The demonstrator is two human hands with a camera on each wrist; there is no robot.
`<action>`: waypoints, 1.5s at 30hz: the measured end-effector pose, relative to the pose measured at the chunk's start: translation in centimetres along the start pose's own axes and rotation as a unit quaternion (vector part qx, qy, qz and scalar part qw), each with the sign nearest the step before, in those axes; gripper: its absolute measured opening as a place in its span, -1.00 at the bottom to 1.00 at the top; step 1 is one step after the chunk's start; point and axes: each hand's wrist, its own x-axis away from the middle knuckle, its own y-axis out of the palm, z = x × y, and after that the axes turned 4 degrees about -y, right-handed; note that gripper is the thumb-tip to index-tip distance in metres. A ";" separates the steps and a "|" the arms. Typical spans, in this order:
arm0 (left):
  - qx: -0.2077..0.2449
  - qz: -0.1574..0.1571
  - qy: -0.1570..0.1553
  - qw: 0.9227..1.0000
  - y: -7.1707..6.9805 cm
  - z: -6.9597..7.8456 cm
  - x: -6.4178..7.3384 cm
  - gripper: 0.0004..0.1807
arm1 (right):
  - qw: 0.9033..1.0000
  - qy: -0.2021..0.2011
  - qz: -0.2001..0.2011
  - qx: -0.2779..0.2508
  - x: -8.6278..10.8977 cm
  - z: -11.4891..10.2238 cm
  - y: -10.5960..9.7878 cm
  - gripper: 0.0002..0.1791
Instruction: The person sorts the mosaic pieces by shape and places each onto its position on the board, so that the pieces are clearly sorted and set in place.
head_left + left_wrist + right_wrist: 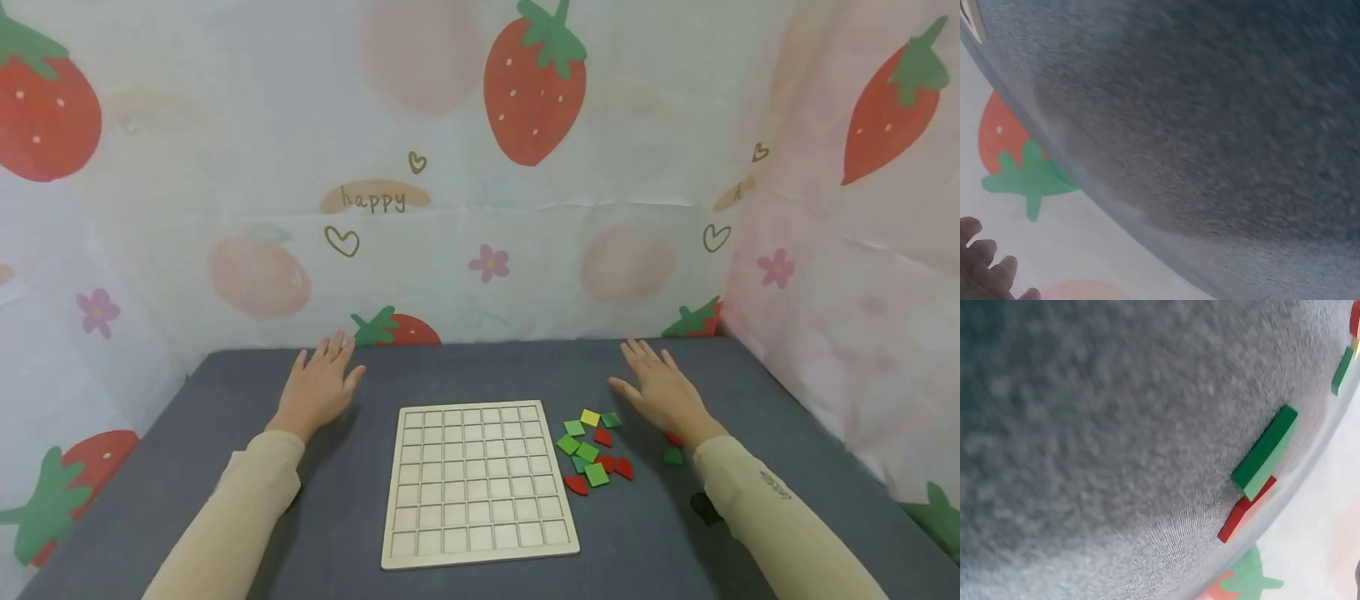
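Observation:
My left hand is spread palm down over the far left of the table, beyond the board's upper left corner, holding nothing. On the other side, my right hand has its fingers straight and holds nothing, with the thumb pointing inward. A pale wooden grid board lies between the forearms, its square cells bare. Beside its right edge is a loose group of small pieces: green squares, a yellow square and red quarter-round pieces. Under the right wrist lie a green piece and a red piece.
A dark grey cloth covers the table. A small black object shows beside the right sleeve, partly hidden. Strawberry-print curtains stand along the table's back edge and both sides.

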 end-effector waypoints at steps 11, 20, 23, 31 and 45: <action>-0.006 0.010 0.011 1.000 -0.3 0.5 0.0 -0.31 | 1.000 -0.013 0.002 -0.002 -0.1 -1.0 -0.3 -0.19; -0.003 0.010 0.020 1.000 0.2 0.8 0.5 -0.30 | 0.999 -0.027 0.014 -0.026 0.7 -2.5 0.3 -0.23; -0.002 0.012 0.023 1.000 0.2 0.9 0.7 -0.29 | 0.999 -0.036 0.016 -0.038 0.6 -3.2 0.3 -0.23; -0.008 0.025 0.035 0.999 0.0 1.3 1.3 -0.30 | 0.998 -0.050 0.009 -0.048 0.5 -4.3 0.4 -0.22; -0.011 0.035 0.065 0.997 -0.4 2.4 2.4 -0.33 | 0.997 -0.058 0.003 -0.055 1.1 -5.1 0.6 -0.22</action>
